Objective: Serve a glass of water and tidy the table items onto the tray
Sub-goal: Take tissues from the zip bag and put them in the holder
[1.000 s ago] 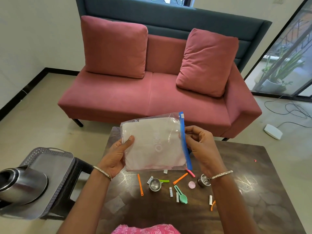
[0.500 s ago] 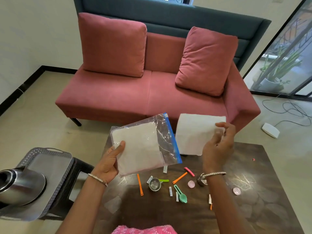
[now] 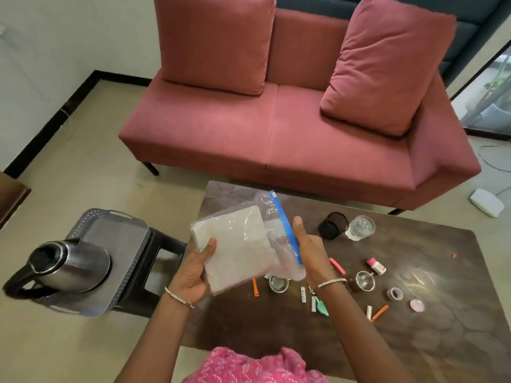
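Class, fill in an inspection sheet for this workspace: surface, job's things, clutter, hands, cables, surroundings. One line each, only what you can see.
Surface: dark patterned table, small items scattered across its middle.
Job's things: glass stands on the table's far side beside a tipped black cup; grey tray sits on a stool to the left and carries a steel jug.
Clutter: two small steel cups, green spoon, tape roll, pink lid and orange sticks lie loose.
Hands: left hand and right hand both hold a clear zip bag of white sheets above the table.
Cables: one cable trails on the floor at right, near a white box.
Surroundings: red sofa behind the table.
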`<state>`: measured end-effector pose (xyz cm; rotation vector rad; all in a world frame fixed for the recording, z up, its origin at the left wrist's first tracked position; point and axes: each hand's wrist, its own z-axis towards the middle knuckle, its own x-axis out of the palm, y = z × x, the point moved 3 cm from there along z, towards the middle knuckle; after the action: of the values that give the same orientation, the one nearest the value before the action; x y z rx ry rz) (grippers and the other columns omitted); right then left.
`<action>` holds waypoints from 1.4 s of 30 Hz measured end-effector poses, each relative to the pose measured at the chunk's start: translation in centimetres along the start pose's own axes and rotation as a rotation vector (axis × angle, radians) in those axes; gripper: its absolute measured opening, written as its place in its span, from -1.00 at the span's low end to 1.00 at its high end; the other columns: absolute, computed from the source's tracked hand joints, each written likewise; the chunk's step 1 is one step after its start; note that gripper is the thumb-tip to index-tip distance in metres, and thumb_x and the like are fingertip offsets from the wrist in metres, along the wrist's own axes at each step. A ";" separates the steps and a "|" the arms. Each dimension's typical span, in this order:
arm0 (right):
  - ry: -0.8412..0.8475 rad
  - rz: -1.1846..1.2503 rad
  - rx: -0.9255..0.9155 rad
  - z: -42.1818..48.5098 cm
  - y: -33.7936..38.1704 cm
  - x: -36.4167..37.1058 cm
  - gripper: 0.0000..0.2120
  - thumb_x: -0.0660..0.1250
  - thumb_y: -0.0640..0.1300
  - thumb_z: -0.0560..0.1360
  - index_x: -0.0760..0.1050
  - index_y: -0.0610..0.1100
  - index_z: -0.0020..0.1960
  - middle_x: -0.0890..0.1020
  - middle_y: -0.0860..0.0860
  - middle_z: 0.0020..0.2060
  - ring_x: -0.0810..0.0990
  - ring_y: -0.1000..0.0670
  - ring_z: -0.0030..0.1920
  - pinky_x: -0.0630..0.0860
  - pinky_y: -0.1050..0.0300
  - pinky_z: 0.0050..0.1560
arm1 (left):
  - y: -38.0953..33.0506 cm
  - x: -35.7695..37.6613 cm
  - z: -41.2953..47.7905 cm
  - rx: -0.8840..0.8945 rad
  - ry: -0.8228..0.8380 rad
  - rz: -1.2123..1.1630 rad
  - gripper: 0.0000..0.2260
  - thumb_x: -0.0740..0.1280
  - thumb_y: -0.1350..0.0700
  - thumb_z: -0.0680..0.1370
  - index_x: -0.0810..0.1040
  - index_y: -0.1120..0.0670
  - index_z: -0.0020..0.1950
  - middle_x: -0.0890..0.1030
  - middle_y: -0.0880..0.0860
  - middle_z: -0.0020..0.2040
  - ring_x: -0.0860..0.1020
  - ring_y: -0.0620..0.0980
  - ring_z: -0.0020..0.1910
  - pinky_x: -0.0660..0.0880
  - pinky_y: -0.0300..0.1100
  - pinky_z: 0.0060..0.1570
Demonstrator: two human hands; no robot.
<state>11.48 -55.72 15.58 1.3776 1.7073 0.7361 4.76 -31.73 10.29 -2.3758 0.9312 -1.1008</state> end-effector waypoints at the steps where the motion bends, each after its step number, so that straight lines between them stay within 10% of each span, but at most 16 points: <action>1: 0.009 -0.069 -0.034 0.5 -0.3 0.7 -0.41 0.31 0.38 0.43 0.51 -0.13 -0.43 0.48 0.02 -0.50 0.40 0.03 -0.39 0.31 0.10 -0.28 | 0.5 -1.0 0.2 -0.018 -0.030 -0.014 -0.49 0.40 0.09 0.48 0.40 0.10 0.41 0.55 0.18 0.30 0.53 0.17 0.27 0.49 0.21 0.20; 9: -0.253 -0.464 -0.138 2.9 -2.4 1.7 -0.89 0.44 -0.14 0.48 0.71 -0.16 -0.09 0.73 -0.09 -0.13 0.65 -0.10 -0.05 0.51 0.05 -0.01 | 5.9 -9.1 3.2 -0.135 -0.353 -0.197 -0.59 0.24 0.11 0.61 0.33 0.14 0.45 0.47 0.26 0.36 0.45 0.23 0.34 0.31 0.30 0.35; 14: -0.195 -0.505 -0.238 2.4 -3.5 -0.5 -0.94 0.50 -0.24 0.42 0.72 -0.12 -0.11 0.68 0.11 -0.20 0.64 0.08 -0.08 0.42 0.43 -0.08 | 8.4 -10.8 6.0 -0.234 -0.495 -0.195 -0.54 0.27 0.06 0.60 0.31 0.18 0.45 0.45 0.27 0.37 0.45 0.23 0.33 0.32 0.28 0.35; 20: -0.234 -0.514 -0.202 3.3 -4.9 -1.9 -0.85 0.49 -0.28 0.43 0.70 -0.05 -0.09 0.69 0.15 -0.15 0.62 0.00 -0.08 0.50 -0.08 0.09 | 9.8 -12.1 10.0 -0.338 -0.567 -0.156 -0.58 0.24 0.10 0.62 0.32 0.21 0.45 0.44 0.26 0.38 0.45 0.22 0.32 0.37 0.23 0.30; 27: -0.178 -0.460 -0.236 3.8 -4.9 -0.3 -0.81 0.46 -0.35 0.42 0.71 -0.10 -0.07 0.68 0.16 -0.15 0.55 0.38 -0.09 0.36 0.52 -0.11 | 10.3 -14.4 9.6 -0.567 -0.703 0.282 -0.72 0.23 0.19 0.61 0.42 0.22 0.30 0.66 0.15 0.07 0.53 0.19 0.15 0.54 -0.18 0.07; 30: -0.119 -0.417 -0.219 3.6 -4.4 0.0 -0.76 0.41 -0.38 0.44 0.70 -0.10 -0.03 0.70 0.13 -0.09 0.56 0.35 -0.06 0.39 0.41 -0.05 | 8.1 -14.2 8.8 -0.396 -0.853 0.696 -0.65 0.37 0.26 0.48 0.50 0.32 0.24 0.59 0.27 0.19 0.56 0.25 0.14 0.49 0.04 0.21; 36: -0.023 -0.020 -0.098 1.4 -2.8 -0.8 -0.69 0.35 -0.42 0.49 0.68 -0.05 0.01 0.72 0.03 -0.03 0.66 0.06 -0.04 0.53 0.23 -0.07 | 4.9 -4.1 7.9 -0.292 -0.252 0.469 -0.73 0.37 0.02 0.54 0.55 0.11 0.19 0.60 0.11 0.20 0.56 0.05 0.15 0.48 0.01 0.19; 42: 0.076 0.476 0.020 -2.4 -0.3 -3.4 -0.70 0.38 -0.41 0.46 0.61 -0.19 0.15 0.71 -0.12 0.03 0.67 -0.04 0.02 0.64 -0.02 0.02 | 5.5 6.0 5.1 -0.530 0.290 0.295 -0.38 0.26 -0.35 0.45 0.52 0.07 0.32 0.59 0.07 0.26 0.52 0.05 0.29 0.35 0.05 0.37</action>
<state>9.48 -58.99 17.30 1.8180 1.4542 1.0434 9.34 -39.60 7.23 -2.3766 1.8036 -1.2106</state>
